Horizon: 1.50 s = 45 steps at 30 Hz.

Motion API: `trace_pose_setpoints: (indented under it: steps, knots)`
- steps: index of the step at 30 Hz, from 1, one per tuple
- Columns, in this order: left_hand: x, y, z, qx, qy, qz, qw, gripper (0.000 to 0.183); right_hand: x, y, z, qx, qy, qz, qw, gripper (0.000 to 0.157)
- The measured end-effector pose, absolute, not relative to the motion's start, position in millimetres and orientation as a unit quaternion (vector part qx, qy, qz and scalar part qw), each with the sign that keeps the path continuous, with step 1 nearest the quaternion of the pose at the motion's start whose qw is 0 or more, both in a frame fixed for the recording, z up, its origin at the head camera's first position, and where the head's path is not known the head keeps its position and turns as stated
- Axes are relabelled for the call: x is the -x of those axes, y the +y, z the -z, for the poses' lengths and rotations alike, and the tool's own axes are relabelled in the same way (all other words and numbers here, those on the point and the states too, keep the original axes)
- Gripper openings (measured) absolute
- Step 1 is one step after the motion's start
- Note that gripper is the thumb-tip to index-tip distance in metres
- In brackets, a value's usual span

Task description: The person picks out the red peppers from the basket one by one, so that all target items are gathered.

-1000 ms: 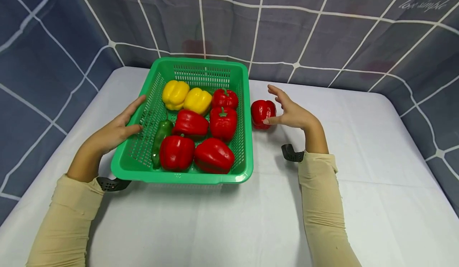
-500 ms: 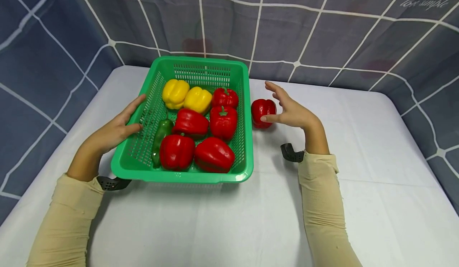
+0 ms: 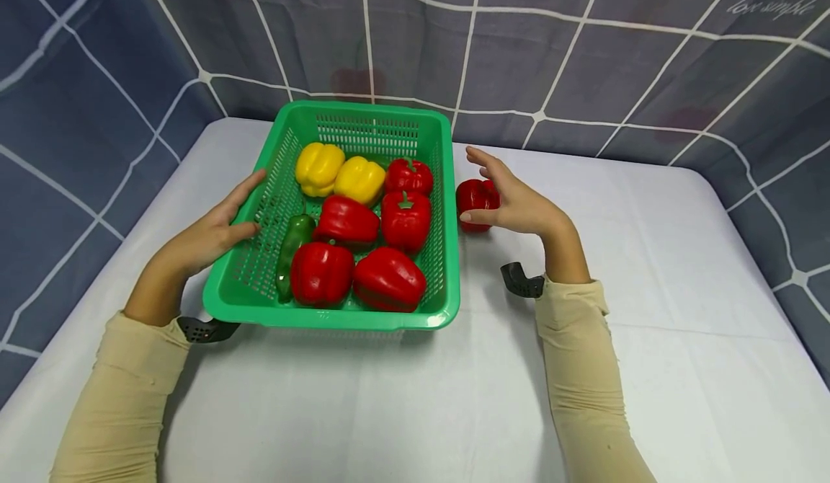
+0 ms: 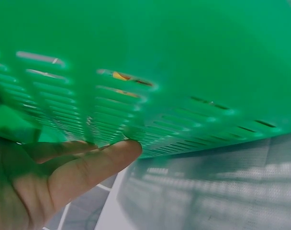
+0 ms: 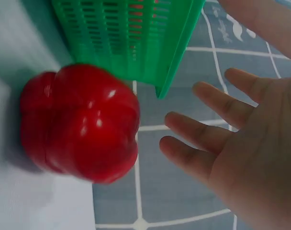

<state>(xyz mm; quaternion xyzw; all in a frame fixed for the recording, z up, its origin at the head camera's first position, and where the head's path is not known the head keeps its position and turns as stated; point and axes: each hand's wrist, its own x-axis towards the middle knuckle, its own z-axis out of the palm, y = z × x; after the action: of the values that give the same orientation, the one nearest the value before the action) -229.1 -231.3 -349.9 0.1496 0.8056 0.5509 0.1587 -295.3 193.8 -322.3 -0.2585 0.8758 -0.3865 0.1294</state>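
Observation:
My left hand lies along the left side of a green plastic basket, fingers extended and fingertips right at the rim. In the left wrist view, the thumb is against the slotted wall. Just right of the basket, a red bell pepper sits on the white table. Over its right side is my right hand, fingers spread and holding nothing. The right wrist view shows a gap between these fingers and the pepper.
Inside the basket are several red bell peppers, two yellow ones and a long green pepper. White cloth covers the table. A dark checked curtain hangs behind and at both sides.
My right hand has shifted left, so its fingers and thumb now reach further over the loose red bell pepper. The left hand and basket stay in place.

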Motion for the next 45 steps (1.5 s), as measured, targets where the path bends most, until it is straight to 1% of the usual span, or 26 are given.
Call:
trace_pose_setpoints:
  steps: [4, 7, 12, 18, 20, 25, 30, 36, 45]
  knots:
    - [229, -231, 350, -0.15, 0.802, -0.555, 0.161, 0.077, 280, 180, 308, 0.276, 0.869, 0.392, 0.122, 0.087]
    - [229, -231, 351, -0.15, 0.801, -0.556, 0.161, 0.077, 275, 172, 306, 0.296, 0.867, 0.386, 0.109, 0.088]
    - [229, -232, 351, -0.15, 0.807, -0.549, 0.159, 0.078, 280, 165, 316, 0.342, 0.866, 0.355, 0.085, 0.089]
    - [229, -232, 351, -0.151, 0.804, -0.553, 0.157, 0.078, 274, 151, 317, 0.388, 0.86, 0.322, 0.077, 0.083]
    - [228, -232, 351, -0.151, 0.803, -0.554, 0.157, 0.077, 272, 146, 318, 0.394, 0.863, 0.304, 0.083, 0.08]
    - [228, -232, 350, -0.149, 0.807, -0.549, 0.158, 0.077, 267, 136, 321, 0.394, 0.876, 0.253, 0.12, 0.075]
    - [229, -231, 348, -0.142, 0.816, -0.537, 0.159, 0.077, 265, 128, 321, 0.381, 0.897, 0.181, 0.132, 0.072]
    - [229, -230, 349, -0.134, 0.822, -0.531, 0.159, 0.077, 265, 119, 319, 0.345, 0.918, 0.118, 0.157, 0.081]
    - [227, -229, 347, -0.136, 0.817, -0.539, 0.154, 0.078, 268, 105, 314, 0.325, 0.928, 0.044, 0.176, 0.093]
